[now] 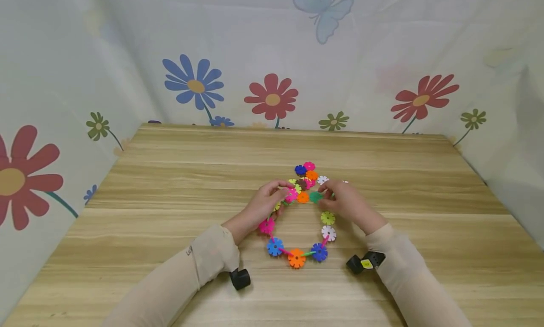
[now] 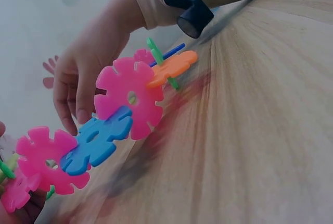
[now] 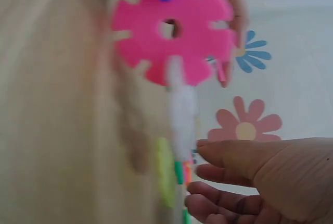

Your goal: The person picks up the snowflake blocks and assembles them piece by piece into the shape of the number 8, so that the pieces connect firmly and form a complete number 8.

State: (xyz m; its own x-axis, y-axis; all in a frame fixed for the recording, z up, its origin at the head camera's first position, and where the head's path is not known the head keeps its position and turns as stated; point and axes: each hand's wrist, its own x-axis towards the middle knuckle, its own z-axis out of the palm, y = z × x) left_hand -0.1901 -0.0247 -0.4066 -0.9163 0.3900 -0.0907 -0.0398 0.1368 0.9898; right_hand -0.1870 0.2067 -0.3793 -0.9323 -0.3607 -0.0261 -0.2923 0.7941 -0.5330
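Now the ring of notched discs (image 1: pixel 296 258) is lying just below the middle of the head view, slightly right, with your left hand (image 1: pixel 264 204) pinching a pink disc (image 1: pixel 291 195) at its upper left. Your right hand's (image 1: pixel 349 203) fingers are bending beside the green disc (image 1: pixel 316 197); whether they are gripping it, you cannot tell. You are risking a popped joint: pulling unevenly could be twisting discs apart at their slots. Your hands are also hiding the ring's upper sides, so a slipping link could be going unnoticed. Above, a cluster of pink, blue and orange discs (image 1: pixel 309 166) is crowding your fingertips and could be snagging. Lower right, the black wrist camera (image 1: pixel 354 264) is jutting near the ring, possibly catching it if you are sweeping inward.
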